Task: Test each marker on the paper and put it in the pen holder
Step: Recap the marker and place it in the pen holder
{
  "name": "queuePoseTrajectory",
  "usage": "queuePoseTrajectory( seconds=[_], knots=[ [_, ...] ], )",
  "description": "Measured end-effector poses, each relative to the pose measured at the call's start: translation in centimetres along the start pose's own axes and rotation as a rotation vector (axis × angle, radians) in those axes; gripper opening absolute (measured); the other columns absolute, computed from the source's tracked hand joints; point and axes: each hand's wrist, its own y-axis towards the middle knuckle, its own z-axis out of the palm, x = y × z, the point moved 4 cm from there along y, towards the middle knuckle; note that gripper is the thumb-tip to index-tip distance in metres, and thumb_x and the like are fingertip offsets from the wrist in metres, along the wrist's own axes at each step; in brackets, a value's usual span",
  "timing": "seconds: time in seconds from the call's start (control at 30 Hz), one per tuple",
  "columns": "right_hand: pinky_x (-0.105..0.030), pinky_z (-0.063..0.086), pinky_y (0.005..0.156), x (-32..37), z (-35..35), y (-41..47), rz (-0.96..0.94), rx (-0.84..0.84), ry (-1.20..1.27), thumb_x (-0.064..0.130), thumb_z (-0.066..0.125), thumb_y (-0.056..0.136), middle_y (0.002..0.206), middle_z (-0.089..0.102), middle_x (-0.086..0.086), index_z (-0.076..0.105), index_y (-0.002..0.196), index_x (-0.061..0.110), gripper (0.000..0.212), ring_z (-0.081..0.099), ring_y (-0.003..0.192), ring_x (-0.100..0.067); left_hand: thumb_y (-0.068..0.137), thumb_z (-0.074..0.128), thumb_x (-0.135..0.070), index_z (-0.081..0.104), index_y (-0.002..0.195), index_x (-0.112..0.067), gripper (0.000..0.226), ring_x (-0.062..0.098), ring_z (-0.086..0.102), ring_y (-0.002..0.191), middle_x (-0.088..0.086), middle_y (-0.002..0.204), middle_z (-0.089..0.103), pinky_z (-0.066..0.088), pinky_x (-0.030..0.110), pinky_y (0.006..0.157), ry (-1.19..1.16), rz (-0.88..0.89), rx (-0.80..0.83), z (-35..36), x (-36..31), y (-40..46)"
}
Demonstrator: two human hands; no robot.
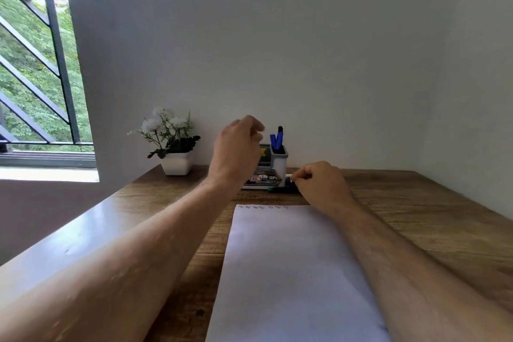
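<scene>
Marker (283, 189) lying on desk (416, 203) beside pen holder (279, 159), judged light, stiff, smooth; best taken mid-barrel | right hand (319, 184) curled at marker, grip cannot be confirmed; left hand (236, 150) raised, loosely curled, nothing held | paper (291, 272) near; holder already crowded with markers (276, 139); plant pot (177, 162) well apart

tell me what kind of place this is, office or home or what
Probably a home desk or small study corner: a wooden desk pushed against a plain wall, a pen holder with markers, a sheet of paper, and a potted white flower beside a barred window.
</scene>
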Motion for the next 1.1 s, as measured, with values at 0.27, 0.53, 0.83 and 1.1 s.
queuePoseTrajectory(
  seconds=[0.27, 0.53, 0.83, 1.1],
  knots=[
    [-0.032, 0.046, 0.105, 0.1, 0.3, -0.8, 0.033, 0.147, -0.117, 0.003, 0.054, 0.091, 0.135, 0.064, -0.006, 0.065, 0.131, 0.017, 0.044, 0.058, 0.120, -0.022, 0.093, 0.054, -0.004, 0.069, 0.101, -0.020, 0.024, 0.012, 0.064, 0.095, -0.003, 0.101, 0.068, 0.055, 0.027, 0.083, -0.063, -0.062, 0.322, 2.3, -0.2, -4.4],
    [-0.037, 0.042, 0.109, -0.2, 0.4, -0.6, -0.005, 0.223, -0.213, 0.003, 0.052, 0.090, 0.145, 0.055, -0.007, 0.059, 0.139, 0.023, 0.053, 0.051, 0.128, -0.024, 0.090, 0.051, 0.006, 0.066, 0.093, -0.026, 0.035, 0.013, 0.062, 0.098, -0.002, 0.104, 0.068, 0.055, 0.029, 0.087, -0.067, -0.101, 0.423, 3.4, -0.1, -5.2],
    [-0.035, 0.042, 0.109, -0.4, 0.8, -0.1, -0.035, 0.240, -0.286, 0.009, 0.058, 0.092, 0.139, 0.060, -0.004, 0.063, 0.134, 0.024, 0.045, 0.055, 0.124, -0.022, 0.095, 0.050, 0.000, 0.065, 0.104, -0.019, 0.026, 0.016, 0.062, 0.098, 0.001, 0.104, 0.067, 0.049, 0.023, 0.082, -0.069, -0.134, 0.406, 2.6, 1.0, -4.3],
    [-0.033, 0.049, 0.099, -0.3, 1.2, -0.2, -0.061, 0.237, -0.317, 0.023, 0.060, 0.096, 0.119, 0.071, -0.003, 0.071, 0.123, 0.021, 0.029, 0.062, 0.106, -0.018, 0.096, 0.047, 0.000, 0.064, 0.106, -0.018, 0.027, 0.017, 0.062, 0.099, 0.002, 0.105, 0.066, 0.050, 0.025, 0.082, -0.063, -0.148, 0.409, 2.6, 1.0, -4.3]
  ],
)
